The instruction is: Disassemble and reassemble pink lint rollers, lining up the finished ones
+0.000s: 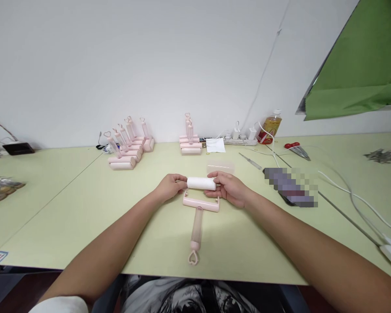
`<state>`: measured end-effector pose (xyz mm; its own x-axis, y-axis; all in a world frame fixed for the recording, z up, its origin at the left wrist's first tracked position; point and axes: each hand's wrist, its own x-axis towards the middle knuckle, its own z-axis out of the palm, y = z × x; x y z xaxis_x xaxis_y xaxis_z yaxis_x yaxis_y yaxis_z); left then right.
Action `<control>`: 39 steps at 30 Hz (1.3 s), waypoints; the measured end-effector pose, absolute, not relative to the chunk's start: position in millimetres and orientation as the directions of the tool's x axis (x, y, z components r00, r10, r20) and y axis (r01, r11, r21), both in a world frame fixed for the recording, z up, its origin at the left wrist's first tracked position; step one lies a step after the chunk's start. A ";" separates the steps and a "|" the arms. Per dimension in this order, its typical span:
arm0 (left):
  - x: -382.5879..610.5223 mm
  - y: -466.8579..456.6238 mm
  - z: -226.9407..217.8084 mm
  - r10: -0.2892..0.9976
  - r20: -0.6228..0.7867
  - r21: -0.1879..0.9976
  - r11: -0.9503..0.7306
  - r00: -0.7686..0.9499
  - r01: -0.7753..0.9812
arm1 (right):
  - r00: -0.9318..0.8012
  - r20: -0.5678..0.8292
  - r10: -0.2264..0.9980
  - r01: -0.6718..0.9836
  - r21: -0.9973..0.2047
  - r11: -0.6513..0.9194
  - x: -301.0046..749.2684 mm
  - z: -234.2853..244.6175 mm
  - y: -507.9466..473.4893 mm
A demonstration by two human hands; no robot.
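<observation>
A white lint roller refill (199,183) lies crosswise between my two hands, just above a pink lint roller frame (201,203). My right hand (230,188) grips its right end, thumb and fingers wrapped around it. At the left end, my left hand (173,187) pinches the roll's edge with its fingertips. The frame's clear handle (197,228) points toward me and ends in a heart-shaped loop (193,257). Behind my right hand lies a translucent pink cover (220,167), partly hidden by the fingers.
Several pink lint rollers (125,152) stand back left, others (191,148) at back centre. A power strip (241,141), a drink bottle (271,126), a tweezer-like tool (250,161), red-handled snips (296,150) and a blurred-out item (289,187) are on the right, with white cables (352,193).
</observation>
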<state>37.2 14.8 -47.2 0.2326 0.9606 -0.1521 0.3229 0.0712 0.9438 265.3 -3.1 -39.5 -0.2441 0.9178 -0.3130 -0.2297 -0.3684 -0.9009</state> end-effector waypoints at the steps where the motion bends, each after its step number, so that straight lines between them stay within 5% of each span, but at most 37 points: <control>1: 37.1 14.8 -47.4 0.959 -0.150 0.944 0.067 0.240 0.324 | -0.252 -0.310 0.917 -0.245 -0.896 -0.370 265.3 -39.5 -3.0; 9: 34.9 15.8 -53.3 0.942 -0.012 0.969 -0.072 0.335 0.236 | -0.295 -0.292 0.910 -0.313 -0.870 -0.381 262.5 -32.1 -7.1; 19: 36.1 16.4 -56.2 0.935 0.005 0.960 -0.103 0.354 0.259 | -0.331 -0.247 0.911 -0.134 -0.943 -0.304 265.6 -33.3 -6.1; 26: 38.0 15.9 -52.7 0.980 0.022 0.994 -0.041 0.196 0.098 | -0.263 -0.297 0.918 -0.220 -0.908 -0.356 272.2 -35.3 -0.6; 30: 36.0 18.3 -49.2 0.997 0.049 0.998 -0.046 0.064 -0.053 | -0.145 -0.324 0.935 0.043 -0.946 -0.321 275.9 -42.5 4.0; 35: 37.1 20.0 -50.2 0.999 -0.049 0.983 0.050 0.005 -0.176 | -0.150 -0.008 0.989 0.591 -0.803 0.083 278.4 -48.2 7.7; 39: 41.6 16.8 -52.1 0.987 -0.135 0.958 0.151 0.083 -0.244 | -0.236 0.051 0.970 0.684 -0.700 0.203 281.8 -48.4 10.1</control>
<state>41.6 16.8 -52.1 0.0835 0.9874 -0.1346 -0.2445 0.1512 0.9578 281.8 10.1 -48.4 -0.2360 0.9704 0.0511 0.6843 0.2033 -0.7003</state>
